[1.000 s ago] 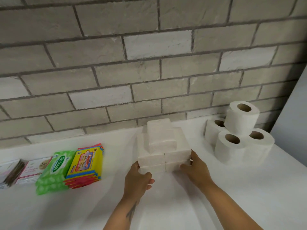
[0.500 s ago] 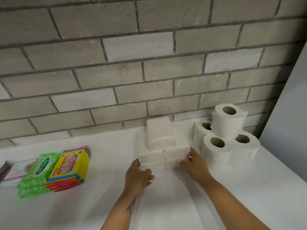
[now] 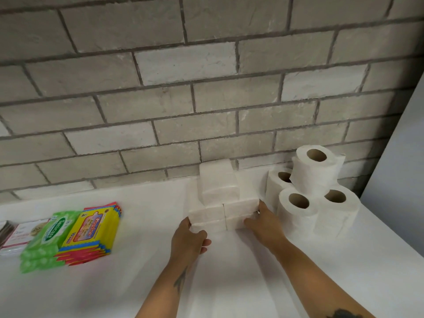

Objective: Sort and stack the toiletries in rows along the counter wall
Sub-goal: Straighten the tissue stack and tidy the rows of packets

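A pile of white tissue packs (image 3: 220, 191) stands on the white counter (image 3: 142, 271), its back close to the brick wall. My left hand (image 3: 188, 239) presses against the pile's lower left corner. My right hand (image 3: 263, 221) holds the lower right packs, fingers curled on their front. One pack lies on top of the pile. Right of it, several white toilet rolls (image 3: 314, 193) form a heap, one resting on top. At the left lie a yellow Giggles wipes stack (image 3: 91, 232) and green SaniCare wipes packs (image 3: 48, 239).
A white and red pack (image 3: 20, 235) lies at the far left edge. A grey side wall (image 3: 399, 180) bounds the counter on the right. The brick wall (image 3: 183, 99) runs along the back.
Both hands have slid the tissue pile back toward the wall and closer to the toilet rolls. The view shifted right.
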A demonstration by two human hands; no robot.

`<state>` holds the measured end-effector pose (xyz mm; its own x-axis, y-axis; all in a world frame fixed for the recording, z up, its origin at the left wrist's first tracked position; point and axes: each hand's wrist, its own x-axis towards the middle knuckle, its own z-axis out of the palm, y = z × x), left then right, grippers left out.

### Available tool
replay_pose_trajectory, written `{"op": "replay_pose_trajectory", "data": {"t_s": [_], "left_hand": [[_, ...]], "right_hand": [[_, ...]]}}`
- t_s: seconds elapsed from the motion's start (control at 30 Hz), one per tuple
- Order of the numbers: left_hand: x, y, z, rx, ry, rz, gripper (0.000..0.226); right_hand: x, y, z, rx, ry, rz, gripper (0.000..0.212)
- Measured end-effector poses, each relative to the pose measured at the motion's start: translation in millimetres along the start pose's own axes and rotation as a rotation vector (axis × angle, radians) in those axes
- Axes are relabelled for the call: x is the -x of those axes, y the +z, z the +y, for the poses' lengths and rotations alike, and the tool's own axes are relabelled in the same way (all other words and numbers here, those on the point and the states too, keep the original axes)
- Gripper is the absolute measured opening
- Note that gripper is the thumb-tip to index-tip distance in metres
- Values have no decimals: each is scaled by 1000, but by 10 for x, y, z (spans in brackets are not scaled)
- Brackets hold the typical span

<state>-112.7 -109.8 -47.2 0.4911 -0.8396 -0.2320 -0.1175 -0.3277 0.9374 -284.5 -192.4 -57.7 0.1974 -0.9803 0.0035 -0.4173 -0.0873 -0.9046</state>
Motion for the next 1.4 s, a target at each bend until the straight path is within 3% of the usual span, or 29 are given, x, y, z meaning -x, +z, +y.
{"op": "replay_pose_trajectory", "data": {"t_s": [0.13, 0.27, 0.5, 0.9, 1.0, 1.13, 1.27, 1.4], "left_hand": [[-28, -11, -11, -11, -14, 10, 38], [-3, -8, -40, -72, 25, 40, 44], [77, 100, -91, -62, 54, 68, 49], [60, 37, -75, -88, 15, -6, 50], [119, -31, -12, -84, -14, -24, 64], [223, -160, 0, -62, 3, 31, 84], [370, -343, -46, 7, 33, 155, 70], [540, -627, -136, 71, 75, 278, 50]], "right_hand": [[-35, 18, 16, 0, 25, -5, 38], [52, 59, 33, -81, 25, 11, 60], [256, 193, 120, -123, -108, 54, 55], [257, 153, 85, -66, -66, 10, 67], [267, 190, 107, -56, -6, 33, 80], [498, 229, -150, -43, 7, 123, 81], [764, 282, -329, -64, -103, 315, 66], [921, 549, -437, -130, -198, 254, 54]]}}
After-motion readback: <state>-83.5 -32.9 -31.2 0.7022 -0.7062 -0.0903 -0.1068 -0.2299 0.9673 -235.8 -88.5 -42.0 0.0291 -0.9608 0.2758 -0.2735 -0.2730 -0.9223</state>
